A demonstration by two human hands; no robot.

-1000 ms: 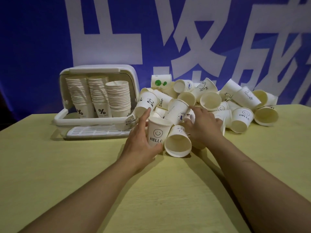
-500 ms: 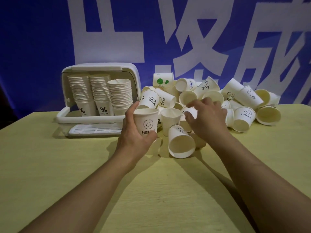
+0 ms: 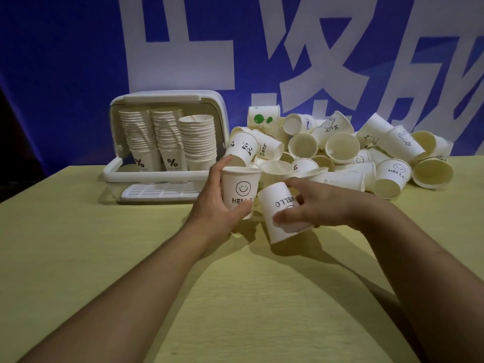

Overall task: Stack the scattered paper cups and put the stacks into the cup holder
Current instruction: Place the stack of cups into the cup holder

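Note:
My left hand (image 3: 213, 203) grips an upright white paper cup with a smiley and "HELLO" (image 3: 242, 186), held just above the table. My right hand (image 3: 318, 205) grips a second HELLO cup (image 3: 281, 208), turned upside down with its mouth toward me, right beside the first cup. Behind both lies a heap of scattered paper cups (image 3: 340, 150), most on their sides. The white cup holder (image 3: 157, 176) stands at the back left with its lid up and three stacks of cups (image 3: 170, 137) inside.
A yellow-green table (image 3: 104, 258) carries everything. A blue backdrop with large white characters (image 3: 183, 48) rises directly behind the holder and the heap. A white slatted tray (image 3: 159, 191) sticks out at the holder's front.
My right hand has left the heap and picked up the cup that lay on its side in front, turning it upside down. My left hand keeps its cup, now slightly higher.

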